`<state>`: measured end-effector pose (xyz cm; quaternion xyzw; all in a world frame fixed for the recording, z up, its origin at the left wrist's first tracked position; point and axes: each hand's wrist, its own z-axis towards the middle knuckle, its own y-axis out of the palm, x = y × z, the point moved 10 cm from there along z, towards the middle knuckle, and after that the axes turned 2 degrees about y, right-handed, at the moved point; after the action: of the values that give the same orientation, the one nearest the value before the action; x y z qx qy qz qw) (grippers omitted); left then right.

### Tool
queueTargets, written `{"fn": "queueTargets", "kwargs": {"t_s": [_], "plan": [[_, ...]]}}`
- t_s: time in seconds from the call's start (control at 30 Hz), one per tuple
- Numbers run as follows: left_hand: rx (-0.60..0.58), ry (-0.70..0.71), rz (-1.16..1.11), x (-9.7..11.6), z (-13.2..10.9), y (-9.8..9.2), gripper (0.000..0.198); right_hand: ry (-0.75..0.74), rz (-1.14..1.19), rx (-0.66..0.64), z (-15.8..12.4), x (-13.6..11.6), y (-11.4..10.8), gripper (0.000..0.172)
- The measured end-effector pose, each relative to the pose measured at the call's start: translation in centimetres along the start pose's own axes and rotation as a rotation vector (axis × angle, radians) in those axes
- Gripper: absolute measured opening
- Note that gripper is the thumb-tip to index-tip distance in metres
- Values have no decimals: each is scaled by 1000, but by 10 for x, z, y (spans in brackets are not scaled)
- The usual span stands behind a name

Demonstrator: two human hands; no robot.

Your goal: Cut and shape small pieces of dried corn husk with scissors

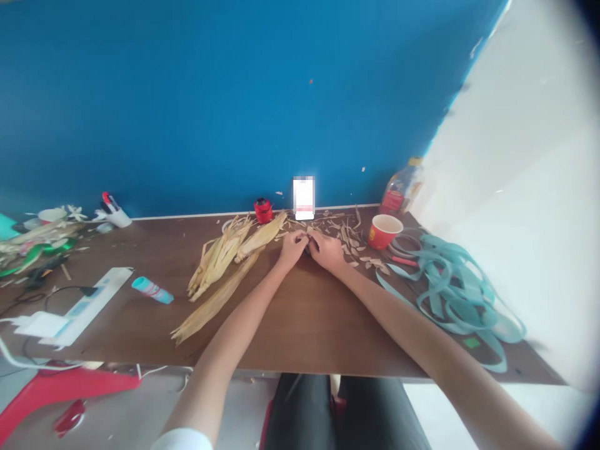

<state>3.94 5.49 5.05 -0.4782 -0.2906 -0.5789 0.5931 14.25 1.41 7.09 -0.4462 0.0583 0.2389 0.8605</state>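
Note:
My left hand [294, 245] and my right hand [327, 251] meet at the back middle of the table [300, 312], fingers of both pinched together. Whatever sits between the fingertips is too small and too hidden to name; a dark bit shows just below them. Left of my left hand lie dried corn husks [218, 262], with one long loose strip of husk [216, 306] in front. Small cut husk pieces [349, 239] are scattered beside and behind my right hand. Behind both hands a bright, blurred upright panel [304, 199] leans near the wall.
Right: a red paper cup [382, 236], a bottle [398, 190] and a heap of teal ribbon [450, 281]. Left: a red container [263, 211], a blue tube [152, 290], a power strip [87, 309] and a white cup with pens [119, 217]. A blue wall [234, 112] bounds the back.

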Motion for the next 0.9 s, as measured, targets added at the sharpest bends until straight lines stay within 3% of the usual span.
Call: {"fn": "queueTargets", "kwargs": {"t_s": [0.17, 0.37, 0.57, 0.9], "plan": [[-141, 21, 98, -2, -1, 15, 23, 75, -88, -53, -4, 3, -3, 35], [-114, 176, 493, 14, -9, 13, 27, 102, -155, -128, -10, 4, -1, 31], [-220, 236, 526, 25, -20, 28, 37, 139, -132, -122, -17, 12, -8, 32], [-212, 181, 469, 29, -23, 26, 47, 173, -180, -186, -16, 19, -4, 30]]}}
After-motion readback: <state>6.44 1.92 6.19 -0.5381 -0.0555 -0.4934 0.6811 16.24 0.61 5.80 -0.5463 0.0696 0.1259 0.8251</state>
